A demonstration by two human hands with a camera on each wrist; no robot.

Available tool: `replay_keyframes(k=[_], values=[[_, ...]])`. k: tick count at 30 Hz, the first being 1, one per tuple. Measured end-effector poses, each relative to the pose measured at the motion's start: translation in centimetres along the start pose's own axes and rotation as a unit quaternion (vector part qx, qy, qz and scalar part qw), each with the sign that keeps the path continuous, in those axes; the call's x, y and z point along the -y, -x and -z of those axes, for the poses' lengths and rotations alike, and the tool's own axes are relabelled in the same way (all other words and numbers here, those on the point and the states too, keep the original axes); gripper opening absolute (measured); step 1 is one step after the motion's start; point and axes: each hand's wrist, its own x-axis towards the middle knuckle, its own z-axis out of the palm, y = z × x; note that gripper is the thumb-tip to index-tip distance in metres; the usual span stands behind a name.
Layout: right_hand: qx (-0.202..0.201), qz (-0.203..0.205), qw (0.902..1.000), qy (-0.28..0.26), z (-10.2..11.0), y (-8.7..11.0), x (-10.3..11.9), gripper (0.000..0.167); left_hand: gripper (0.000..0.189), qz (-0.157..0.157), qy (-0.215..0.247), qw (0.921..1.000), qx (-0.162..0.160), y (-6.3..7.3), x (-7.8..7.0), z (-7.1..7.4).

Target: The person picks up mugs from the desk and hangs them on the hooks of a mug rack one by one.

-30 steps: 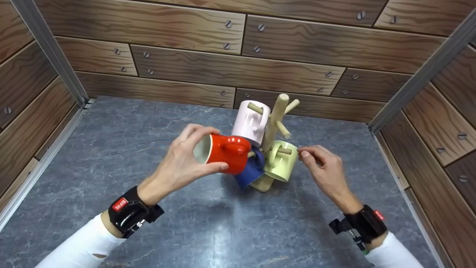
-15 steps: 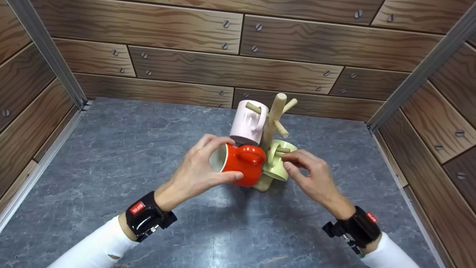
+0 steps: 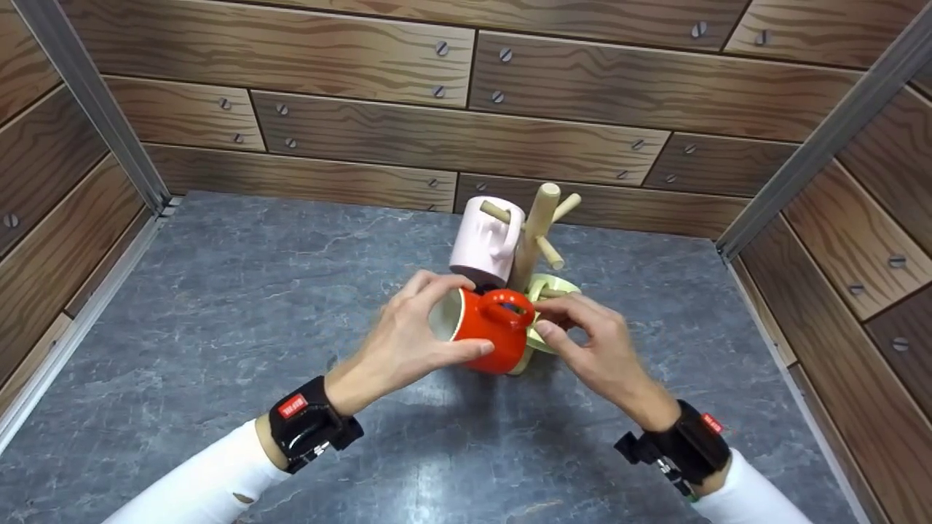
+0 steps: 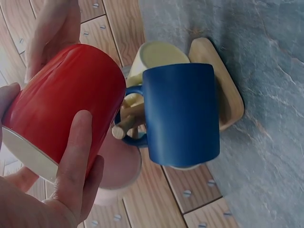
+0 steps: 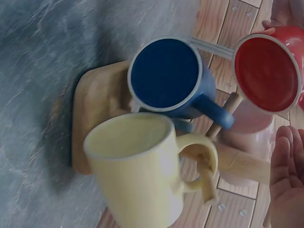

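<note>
My left hand [image 3: 408,335] holds a red mug [image 3: 489,338] tipped on its side, thumb and fingers around the rim end. Its handle faces up, and its base points toward my right hand [image 3: 601,356]. The right fingertips are right at the red handle in the head view, fingers loosely bent. Behind the red mug is a wooden mug tree [image 3: 539,225]. A pink mug [image 3: 480,240] hangs high on its left. A yellow-green mug [image 5: 137,166] hangs low on the right, partly covered by my right hand. A blue mug [image 4: 180,114] on a lower peg is mostly hidden from above.
Two bare upper pegs, a front peg [image 3: 551,253] and a rear peg [image 3: 568,207], stick out from the post. The tree's wooden base [image 4: 228,95] stands on a grey marbled tabletop [image 3: 291,276]. Wood-patterned walls [image 3: 364,124] with metal corner rails [image 3: 109,109] enclose it.
My left hand has carried the red mug right and slightly nearer to me, across the blue mug. My right hand has moved left, from beside the yellow-green mug to the red handle.
</note>
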Motion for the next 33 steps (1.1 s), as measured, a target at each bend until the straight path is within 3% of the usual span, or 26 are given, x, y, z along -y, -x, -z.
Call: replay_keyframes(k=[10, 19, 29, 33], values=[[-0.013, 0.007, 0.9999, -0.002, 0.0, -0.5, 0.9, 0.012, 0.066, 0.013, 0.015, 0.9995, 0.024, -0.5, -0.6, -0.6], [-0.03, 0.002, 0.9995, 0.004, 0.9, -0.8, 1.0, 0.012, 0.072, 0.032, 0.044, 0.9967, 0.06, -1.4, -1.3, -0.8], [-0.064, -0.018, 0.9977, 0.011, 1.4, -1.3, 1.3, 0.011, 0.086, 0.03, 0.073, 0.996, 0.041, -2.0, -1.9, -1.2], [-0.08, -0.021, 0.9966, 0.011, 1.6, -1.5, 1.3, 0.012, 0.08, 0.041, 0.089, 0.9943, 0.042, -2.1, -2.2, -1.3]])
